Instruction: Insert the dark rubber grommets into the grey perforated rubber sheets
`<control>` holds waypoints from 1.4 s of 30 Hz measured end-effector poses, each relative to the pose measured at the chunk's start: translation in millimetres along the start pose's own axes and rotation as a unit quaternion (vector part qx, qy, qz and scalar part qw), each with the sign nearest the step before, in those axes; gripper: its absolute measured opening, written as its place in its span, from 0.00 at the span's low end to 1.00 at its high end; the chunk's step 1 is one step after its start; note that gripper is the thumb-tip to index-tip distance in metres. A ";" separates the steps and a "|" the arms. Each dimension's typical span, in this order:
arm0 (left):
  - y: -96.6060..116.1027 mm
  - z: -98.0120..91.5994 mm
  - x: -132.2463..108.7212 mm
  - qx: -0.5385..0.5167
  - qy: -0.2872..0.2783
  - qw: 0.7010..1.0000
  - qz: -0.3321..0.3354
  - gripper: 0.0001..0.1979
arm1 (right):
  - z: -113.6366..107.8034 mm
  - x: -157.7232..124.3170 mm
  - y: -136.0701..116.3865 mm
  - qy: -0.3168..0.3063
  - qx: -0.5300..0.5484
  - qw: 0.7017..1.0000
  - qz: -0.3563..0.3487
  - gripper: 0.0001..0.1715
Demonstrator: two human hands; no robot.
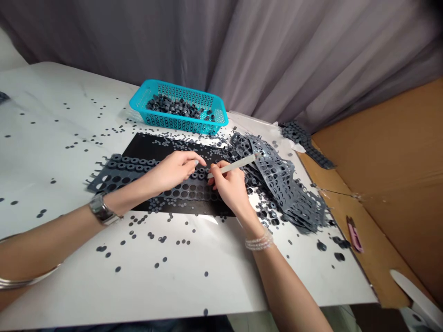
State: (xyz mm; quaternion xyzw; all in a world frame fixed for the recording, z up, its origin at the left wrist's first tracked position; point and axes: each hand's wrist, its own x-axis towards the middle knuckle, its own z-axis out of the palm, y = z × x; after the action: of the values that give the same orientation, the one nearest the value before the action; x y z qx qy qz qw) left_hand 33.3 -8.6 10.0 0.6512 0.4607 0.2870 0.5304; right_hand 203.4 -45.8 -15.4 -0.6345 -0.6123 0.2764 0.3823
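Clamping a white stick, the right hand sits beside the left hand, grip closed, touching the grey sheet

The right hand hides the lower end of the white stick, the left hand covers part of the grey punched sheet, and a white object runs off the bottom right edge, too blurred to name.

A: What's at the back?
B: A teal basket of dark rings, with a grey curtain behind it.
A: And on the right?
B: A heap of punched sheets, cardboard, a pink cutter — loose discs dot the white table.
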 end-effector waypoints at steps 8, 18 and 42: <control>-13.8 13.4 -0.5 0.363 0.003 0.918 0.162 0.10 | 0.7 -1.8 -4.8 0.000 -0.046 0.999 -0.028 0.18; 16.5 -15.6 7.6 -0.227 0.104 0.968 0.013 0.05 | 4.0 -0.9 -3.8 0.006 -0.080 0.995 -0.059 0.17; 7.3 -6.0 29.8 -0.410 -0.018 0.903 -0.130 0.02 | -2.6 4.5 8.0 0.146 0.074 0.986 -0.025 0.17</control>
State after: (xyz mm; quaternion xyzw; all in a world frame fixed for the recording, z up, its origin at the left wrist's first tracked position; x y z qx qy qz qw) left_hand 42.4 20.8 15.2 0.3155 0.3734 0.3672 0.7913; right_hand 210.5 -41.4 -20.1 -0.6226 -0.5431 0.2155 0.5206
